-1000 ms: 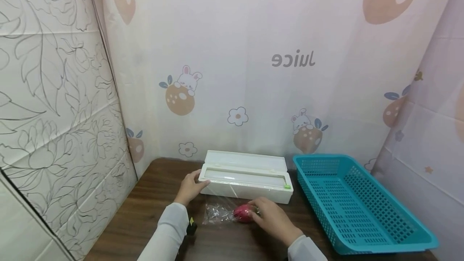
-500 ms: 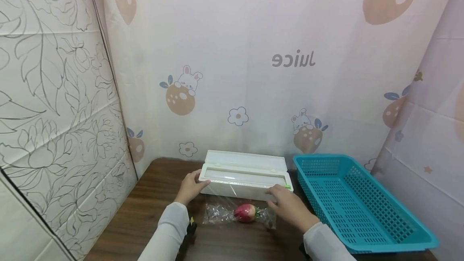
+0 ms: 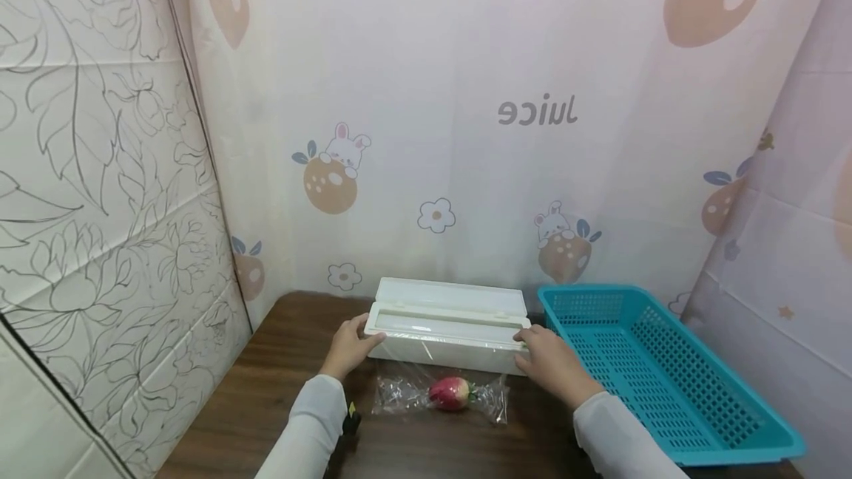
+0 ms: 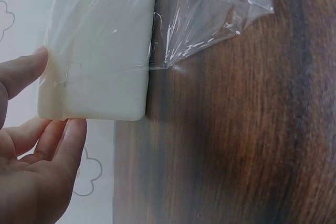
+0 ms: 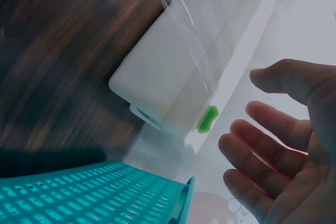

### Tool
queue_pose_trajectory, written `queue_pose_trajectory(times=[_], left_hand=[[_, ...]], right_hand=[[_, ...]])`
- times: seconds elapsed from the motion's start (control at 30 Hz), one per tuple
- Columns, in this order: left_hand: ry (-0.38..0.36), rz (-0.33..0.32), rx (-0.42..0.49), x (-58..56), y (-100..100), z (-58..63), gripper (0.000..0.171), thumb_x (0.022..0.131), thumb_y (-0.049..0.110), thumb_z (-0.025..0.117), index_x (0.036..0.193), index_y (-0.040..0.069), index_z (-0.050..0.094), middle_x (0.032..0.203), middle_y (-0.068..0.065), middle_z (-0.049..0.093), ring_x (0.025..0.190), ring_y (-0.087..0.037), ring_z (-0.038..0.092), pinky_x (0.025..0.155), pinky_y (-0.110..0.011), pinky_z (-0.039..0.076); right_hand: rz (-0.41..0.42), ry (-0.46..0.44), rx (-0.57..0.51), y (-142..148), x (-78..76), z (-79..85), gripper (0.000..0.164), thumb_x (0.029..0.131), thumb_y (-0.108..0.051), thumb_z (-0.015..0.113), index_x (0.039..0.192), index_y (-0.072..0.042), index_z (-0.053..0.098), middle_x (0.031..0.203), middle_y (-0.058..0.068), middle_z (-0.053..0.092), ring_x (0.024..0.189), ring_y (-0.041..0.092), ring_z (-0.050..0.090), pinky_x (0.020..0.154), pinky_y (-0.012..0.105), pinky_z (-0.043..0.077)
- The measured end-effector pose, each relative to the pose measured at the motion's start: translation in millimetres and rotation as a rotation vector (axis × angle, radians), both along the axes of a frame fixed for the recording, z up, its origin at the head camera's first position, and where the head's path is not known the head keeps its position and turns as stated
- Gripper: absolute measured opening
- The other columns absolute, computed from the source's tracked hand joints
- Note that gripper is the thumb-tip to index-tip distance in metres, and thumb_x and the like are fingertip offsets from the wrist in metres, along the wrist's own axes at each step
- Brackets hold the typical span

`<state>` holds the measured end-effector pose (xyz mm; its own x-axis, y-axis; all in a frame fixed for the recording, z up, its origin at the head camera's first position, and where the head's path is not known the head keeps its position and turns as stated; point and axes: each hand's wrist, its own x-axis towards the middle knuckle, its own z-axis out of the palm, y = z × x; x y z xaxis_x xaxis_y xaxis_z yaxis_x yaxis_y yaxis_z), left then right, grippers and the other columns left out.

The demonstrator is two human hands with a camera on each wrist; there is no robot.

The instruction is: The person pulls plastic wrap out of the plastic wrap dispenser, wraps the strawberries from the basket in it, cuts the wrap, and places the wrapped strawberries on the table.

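Note:
A white cling film dispenser [image 3: 433, 350] lies on the wooden table with its lid [image 3: 449, 294] raised at the back. My left hand [image 3: 349, 347] grips its left end, thumb on the near side and fingers against the end face in the left wrist view. Clear film [image 4: 210, 14] runs from the dispenser over its front and onto the table. A small red fruit or vegetable with a pale, green-tipped end [image 3: 449, 393] lies wrapped in that film. At the dispenser's right end is my right hand [image 3: 555, 364], fingers loosely bent beside the green slide cutter [image 5: 208, 119] and holding nothing.
A turquoise plastic basket [image 3: 712, 457] stands close to the right of the dispenser. Behind the dark wooden table [image 3: 266, 390] hangs a printed white curtain [image 3: 439, 131], with a floral-patterned panel [image 3: 120, 205] on the left.
My right hand has let go of the wrapped red item and moved right and back to the dispenser's right end. My left hand stays at the left end.

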<state>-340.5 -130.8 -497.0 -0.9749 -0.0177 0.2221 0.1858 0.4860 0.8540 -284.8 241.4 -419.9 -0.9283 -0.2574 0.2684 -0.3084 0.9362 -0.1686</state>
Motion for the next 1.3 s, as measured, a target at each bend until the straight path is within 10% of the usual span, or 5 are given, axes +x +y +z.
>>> queue_pose_trajectory(times=[0.47, 1.3], left_hand=[[0.010, 0.003, -0.001, -0.8, 0.0, 2.5, 0.061, 0.089, 0.024, 0.078, 0.136, -0.007, 0.055, 0.117, -0.020, 0.061, 0.097, -0.028, 0.063, 0.080, -0.043, 0.056], [-0.040, 0.019, -0.009, 0.7, -0.3, 1.7, 0.065, 0.089, 0.028, 0.078, 0.138, -0.008, 0.053, 0.119, -0.019, 0.059, 0.102, -0.029, 0.061, 0.085, -0.045, 0.055]], right_hand=[[-0.071, -0.154, 0.016, 8.9, -25.7, -2.0, 0.048, 0.083, -0.030, 0.082, 0.112, 0.006, 0.068, 0.092, 0.012, 0.062, 0.081, 0.022, 0.059, 0.078, 0.045, 0.055], [-0.064, -0.118, 0.014, 10.5, -38.4, -12.4, 0.043, 0.081, -0.039, 0.083, 0.098, -0.001, 0.071, 0.084, 0.007, 0.064, 0.075, 0.019, 0.058, 0.073, 0.043, 0.055]])
